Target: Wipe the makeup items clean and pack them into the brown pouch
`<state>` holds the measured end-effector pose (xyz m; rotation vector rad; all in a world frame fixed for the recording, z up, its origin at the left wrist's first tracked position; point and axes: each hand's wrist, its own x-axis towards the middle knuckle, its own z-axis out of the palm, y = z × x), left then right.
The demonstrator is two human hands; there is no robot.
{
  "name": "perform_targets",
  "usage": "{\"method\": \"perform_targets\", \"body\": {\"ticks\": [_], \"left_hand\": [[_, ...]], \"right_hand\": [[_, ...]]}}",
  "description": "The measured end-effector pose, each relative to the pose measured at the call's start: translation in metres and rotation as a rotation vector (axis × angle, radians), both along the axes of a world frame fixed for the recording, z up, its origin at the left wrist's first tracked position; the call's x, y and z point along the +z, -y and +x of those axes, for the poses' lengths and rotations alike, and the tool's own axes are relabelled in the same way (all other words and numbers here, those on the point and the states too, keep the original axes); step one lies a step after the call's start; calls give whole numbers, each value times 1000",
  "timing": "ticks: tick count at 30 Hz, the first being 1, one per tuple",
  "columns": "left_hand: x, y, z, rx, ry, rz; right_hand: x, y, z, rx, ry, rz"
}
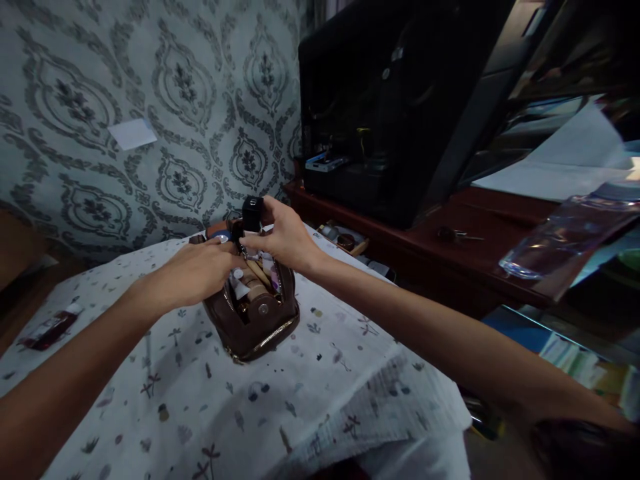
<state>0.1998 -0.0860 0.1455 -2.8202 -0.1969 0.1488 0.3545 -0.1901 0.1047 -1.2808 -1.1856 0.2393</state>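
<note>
A brown zip bag stands open on a white patterned cloth. Inside it I see tubes and small bottles packed upright. My right hand pinches a small black rectangular case just above the bag's far end. My left hand rests on the bag's left rim, fingers curled into the opening; what they grip is hidden.
A small dark red packet lies at the cloth's left. Right of the cloth runs a dark wooden shelf with keys, papers and a clear plastic bottle. Black equipment stands behind. Patterned wallpaper covers the back wall.
</note>
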Motion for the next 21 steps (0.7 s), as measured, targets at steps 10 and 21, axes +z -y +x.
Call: {"method": "perform_targets", "body": {"ticks": [10, 21], "left_hand": [[-2, -3, -16, 188, 394, -82], [-15, 19, -71, 225, 835, -376]], "right_hand": [[4, -20, 9, 24, 436, -207], [6, -21, 15, 294, 1059, -472]]}}
